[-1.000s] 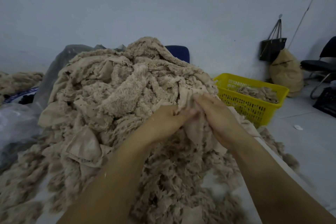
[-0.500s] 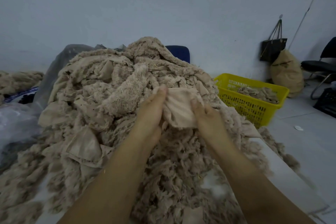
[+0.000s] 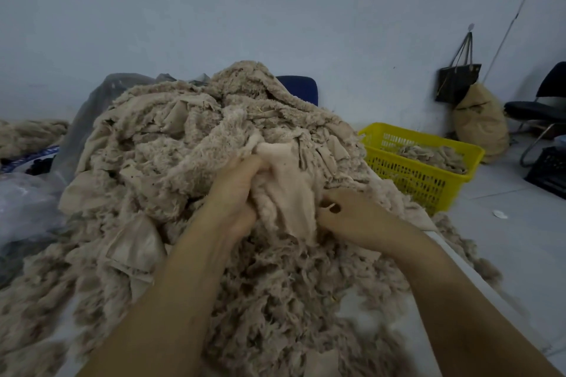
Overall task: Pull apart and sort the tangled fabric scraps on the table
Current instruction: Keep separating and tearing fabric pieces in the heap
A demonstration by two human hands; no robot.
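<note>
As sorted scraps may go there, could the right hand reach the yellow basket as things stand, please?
Probably yes: the yellow basket stands open-topped right of the right hand, with only the edge of the scrap pile between; that hand pinches a pale scrap.

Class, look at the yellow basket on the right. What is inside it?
A loose heap of beige fabric scraps lies inside the yellow basket. Its near wall covers the bottom, so anything beneath the heap cannot be seen.

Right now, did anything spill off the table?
Yes. Fluffy scraps hang over the right edge of the table, beside the yellow basket, and a small white bit lies on the floor nearby. The scraps look spilled from the pile.
</note>
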